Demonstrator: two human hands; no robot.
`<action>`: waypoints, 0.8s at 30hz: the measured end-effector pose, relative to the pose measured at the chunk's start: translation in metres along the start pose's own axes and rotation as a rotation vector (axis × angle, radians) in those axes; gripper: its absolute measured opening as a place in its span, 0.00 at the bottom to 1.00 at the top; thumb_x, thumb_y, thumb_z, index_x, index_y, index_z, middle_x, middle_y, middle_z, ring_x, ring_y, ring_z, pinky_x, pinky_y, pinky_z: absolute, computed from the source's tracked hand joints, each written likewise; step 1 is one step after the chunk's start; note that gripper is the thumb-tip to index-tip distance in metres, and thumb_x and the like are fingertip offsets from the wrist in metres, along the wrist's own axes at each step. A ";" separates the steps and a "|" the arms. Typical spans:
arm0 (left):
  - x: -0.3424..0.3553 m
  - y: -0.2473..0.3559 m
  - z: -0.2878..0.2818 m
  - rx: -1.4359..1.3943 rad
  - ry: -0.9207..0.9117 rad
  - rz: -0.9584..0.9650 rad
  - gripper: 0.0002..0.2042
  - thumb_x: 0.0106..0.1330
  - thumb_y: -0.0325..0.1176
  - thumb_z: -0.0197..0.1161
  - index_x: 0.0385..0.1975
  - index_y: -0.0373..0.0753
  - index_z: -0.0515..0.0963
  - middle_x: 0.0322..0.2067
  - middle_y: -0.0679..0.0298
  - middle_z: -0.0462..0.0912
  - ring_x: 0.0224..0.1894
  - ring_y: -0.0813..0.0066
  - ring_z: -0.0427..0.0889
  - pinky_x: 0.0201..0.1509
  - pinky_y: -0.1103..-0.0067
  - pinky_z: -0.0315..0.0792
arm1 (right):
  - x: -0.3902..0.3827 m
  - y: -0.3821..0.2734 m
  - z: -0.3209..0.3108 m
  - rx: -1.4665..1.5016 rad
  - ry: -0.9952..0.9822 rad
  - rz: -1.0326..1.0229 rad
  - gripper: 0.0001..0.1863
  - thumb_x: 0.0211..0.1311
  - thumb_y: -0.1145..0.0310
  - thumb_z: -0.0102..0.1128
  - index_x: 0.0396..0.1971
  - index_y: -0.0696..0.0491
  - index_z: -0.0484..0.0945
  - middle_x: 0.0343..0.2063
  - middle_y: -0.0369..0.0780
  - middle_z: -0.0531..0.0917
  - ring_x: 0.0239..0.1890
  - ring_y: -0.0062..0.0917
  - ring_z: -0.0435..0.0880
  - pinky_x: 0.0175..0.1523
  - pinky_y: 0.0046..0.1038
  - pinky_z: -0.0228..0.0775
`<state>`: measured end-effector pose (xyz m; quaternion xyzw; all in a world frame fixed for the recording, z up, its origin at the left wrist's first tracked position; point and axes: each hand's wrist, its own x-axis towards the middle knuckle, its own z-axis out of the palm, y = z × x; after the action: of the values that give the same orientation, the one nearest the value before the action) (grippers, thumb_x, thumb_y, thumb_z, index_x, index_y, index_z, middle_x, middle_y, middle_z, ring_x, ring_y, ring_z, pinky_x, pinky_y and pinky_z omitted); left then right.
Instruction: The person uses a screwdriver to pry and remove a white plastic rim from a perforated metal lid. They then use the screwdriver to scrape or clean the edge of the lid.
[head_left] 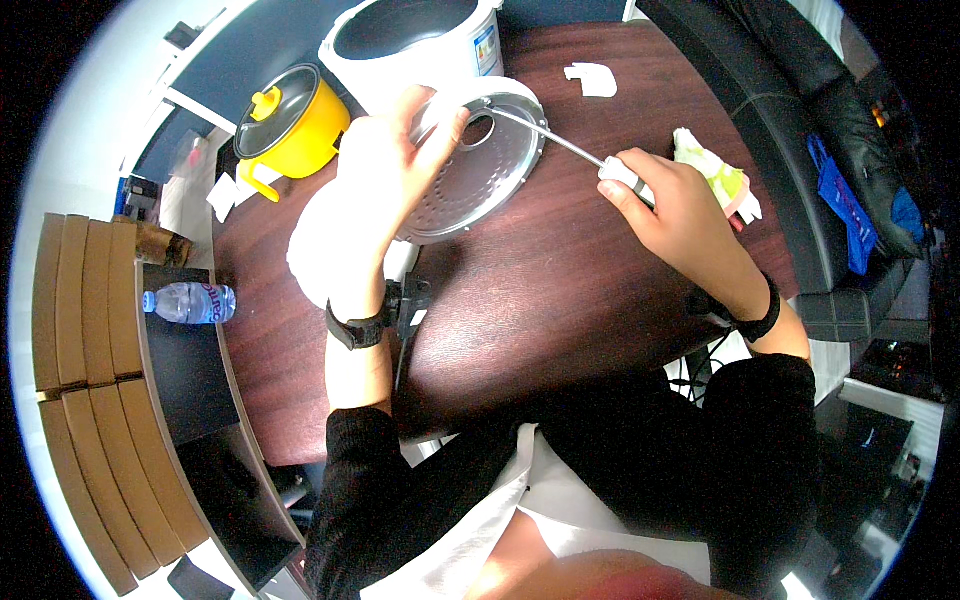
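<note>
A white rice cooker lid (318, 240) stands tilted on the dark wooden table, its round metal inner plate (470, 190) with small holes turned to the right. My left hand (385, 160) is closed around the lid's upper part, thumb lying over the plate's edge. In my right hand (668, 195) is a screwdriver (565, 143), gripped by its pale handle. Its long metal shaft points left, and the tip reaches the upper part of the plate near the rim. Whether the tip sits in a screw is too small to tell.
Behind the lid stands the white cooker body (375, 78), uncovered. A yellow pot (318, 130) with a lid is at the far left. A white plastic piece (596, 80) and a crumpled wrapper (708, 165) lie to the right. A water bottle (200, 303) rests beside the table.
</note>
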<state>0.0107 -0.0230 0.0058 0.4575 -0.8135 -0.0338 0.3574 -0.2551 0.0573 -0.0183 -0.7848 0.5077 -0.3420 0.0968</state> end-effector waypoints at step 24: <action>0.001 -0.007 0.004 0.106 0.072 0.072 0.17 0.62 0.45 0.64 0.34 0.34 0.78 0.19 0.49 0.78 0.21 0.59 0.81 0.25 0.72 0.71 | 0.004 -0.007 0.008 1.732 -0.678 0.893 0.22 0.73 0.52 0.40 0.39 0.59 0.71 0.17 0.33 0.69 0.11 0.12 0.64 0.10 0.17 0.51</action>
<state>0.0127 -0.0287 0.0003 0.4470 -0.8169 0.0388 0.3624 -0.2438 0.0558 -0.0185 -0.2411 0.2788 -0.2841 0.8851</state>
